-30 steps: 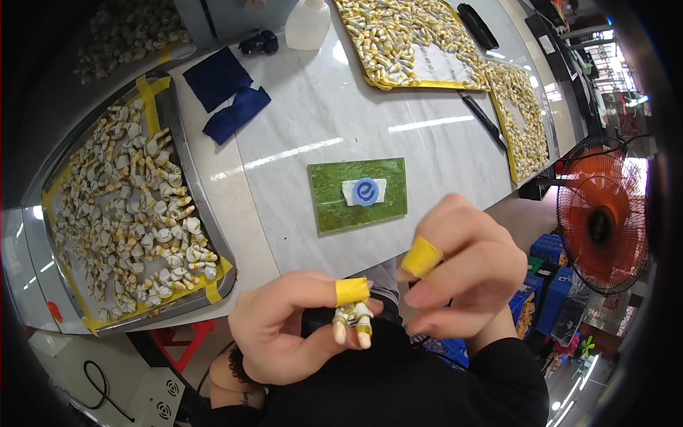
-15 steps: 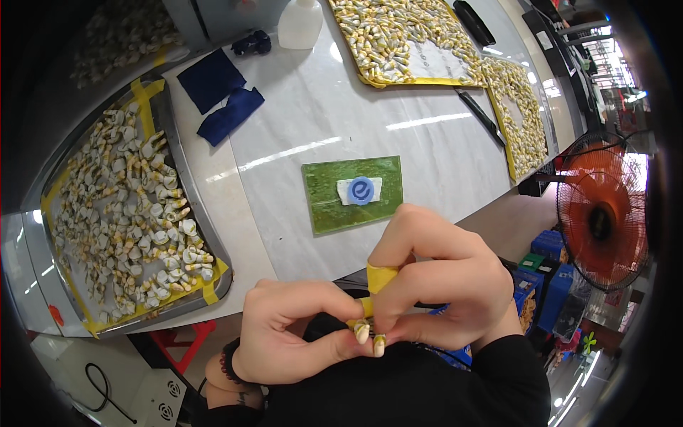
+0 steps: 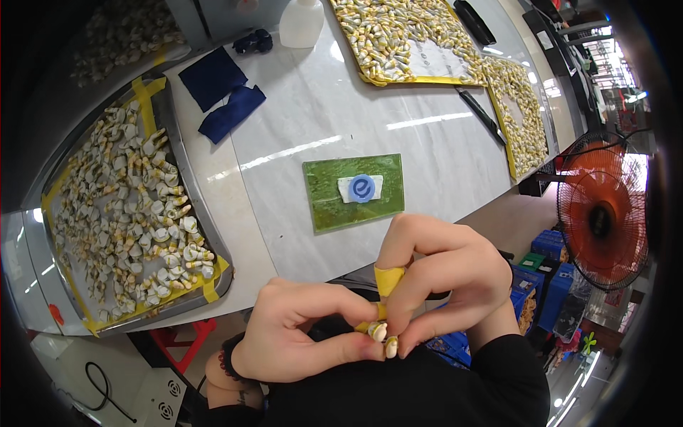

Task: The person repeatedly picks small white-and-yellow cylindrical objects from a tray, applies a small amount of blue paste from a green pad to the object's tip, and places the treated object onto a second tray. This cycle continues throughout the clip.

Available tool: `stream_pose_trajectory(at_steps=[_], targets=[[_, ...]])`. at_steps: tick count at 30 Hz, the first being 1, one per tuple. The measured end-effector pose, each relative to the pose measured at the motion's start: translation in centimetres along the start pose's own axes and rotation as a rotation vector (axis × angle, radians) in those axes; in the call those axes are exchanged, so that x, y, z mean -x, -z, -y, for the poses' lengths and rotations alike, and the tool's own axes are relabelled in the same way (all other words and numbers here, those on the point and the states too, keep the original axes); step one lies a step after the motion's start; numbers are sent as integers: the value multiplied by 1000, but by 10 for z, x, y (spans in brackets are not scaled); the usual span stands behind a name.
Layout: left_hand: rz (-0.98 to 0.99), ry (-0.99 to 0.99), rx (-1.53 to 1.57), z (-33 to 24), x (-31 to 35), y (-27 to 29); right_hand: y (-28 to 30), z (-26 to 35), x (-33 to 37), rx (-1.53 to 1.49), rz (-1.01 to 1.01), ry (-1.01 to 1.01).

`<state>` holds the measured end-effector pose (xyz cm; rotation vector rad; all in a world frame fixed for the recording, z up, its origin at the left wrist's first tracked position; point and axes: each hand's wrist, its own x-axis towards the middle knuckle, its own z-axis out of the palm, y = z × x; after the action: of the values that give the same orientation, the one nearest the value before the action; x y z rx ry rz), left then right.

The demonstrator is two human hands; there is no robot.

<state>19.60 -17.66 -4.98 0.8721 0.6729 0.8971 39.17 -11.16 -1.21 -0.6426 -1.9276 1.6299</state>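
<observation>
My left hand (image 3: 309,331) is closed, thumb and forefinger pinching a small white-and-yellow piece (image 3: 378,330) with a rounded white end. Right against it, the fingertips of my right hand (image 3: 448,285) pinch a second white-and-yellow piece (image 3: 391,346). The two pieces are side by side, close together or touching; fingers hide most of both. Yellow tape (image 3: 388,280) wraps a finger of my right hand. Both hands are held in front of my body, nearer than the table edge. Beyond them lies a green slab (image 3: 324,206) bearing a white block with a round blue piece (image 3: 363,188).
At left stands a taped tray (image 3: 222,283) full of white-and-yellow pieces; another such tray (image 3: 441,81) is at the back. A black bar-shaped tool (image 3: 482,116), blue cloths (image 3: 233,114), and a white bottle (image 3: 302,25) lie or stand on the table. An orange fan (image 3: 601,220) is at right.
Both hands have shifted slightly to the right, and the two pieces have come closer together. The rounded end of the left piece now faces up more.
</observation>
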Motion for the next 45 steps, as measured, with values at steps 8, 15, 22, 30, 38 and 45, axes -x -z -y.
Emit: stream_pose_trajectory(at_steps=[8,15,22,30,38,45], targets=[[5,-79,-88,-1,-1,-1,4,0,3,13,83,29],[-4,-154,-165,-3,-2,-9,3,-5,9,-36,70,104],[-126,-215,-556,-26,7,-4,2,-7,7,6,16,111],[-483,-61,-1946,-104,44,92,22,-21,39,304,-434,5],[-718,-90,-2072,-161,-53,233,24,-7,43,461,-501,24],[-768,-75,-1878,-174,-37,274,65,2,61,737,-558,-6]])
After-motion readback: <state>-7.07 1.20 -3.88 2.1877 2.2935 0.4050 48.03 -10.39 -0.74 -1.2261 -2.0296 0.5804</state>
